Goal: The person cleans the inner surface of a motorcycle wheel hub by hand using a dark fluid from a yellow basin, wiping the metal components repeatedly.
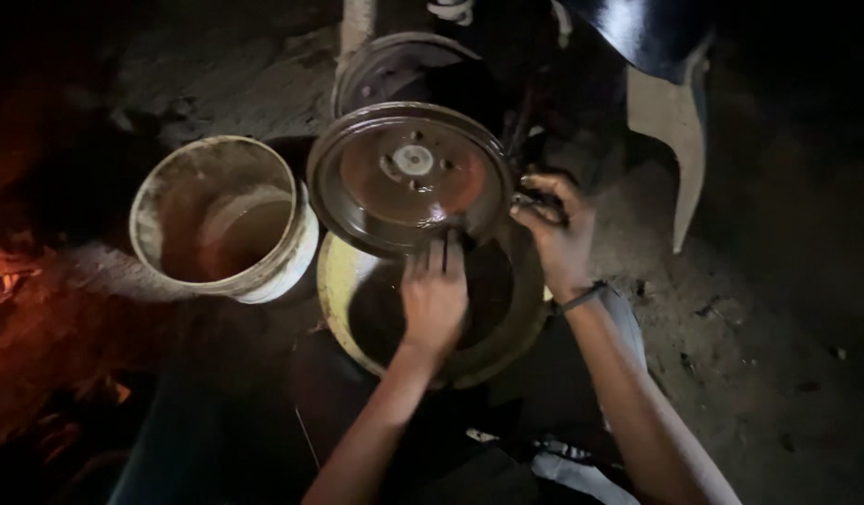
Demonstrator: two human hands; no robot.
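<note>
Dim dirt ground surrounds a round metal brake drum (pixel 410 175), tilted over a yellow basin (pixel 343 285); it looks heavy, rigid and probably slick, best held at the rim. Right hand (pixel 555 234) curls closed on its right edge, left hand (pixel 434 297) flat, fingers extended beneath it. White bucket (pixel 160 220) stands left

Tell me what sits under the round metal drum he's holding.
Under the metal drum sits a yellow basin holding dark liquid. The left hand and the drum cover much of its inside.
</note>
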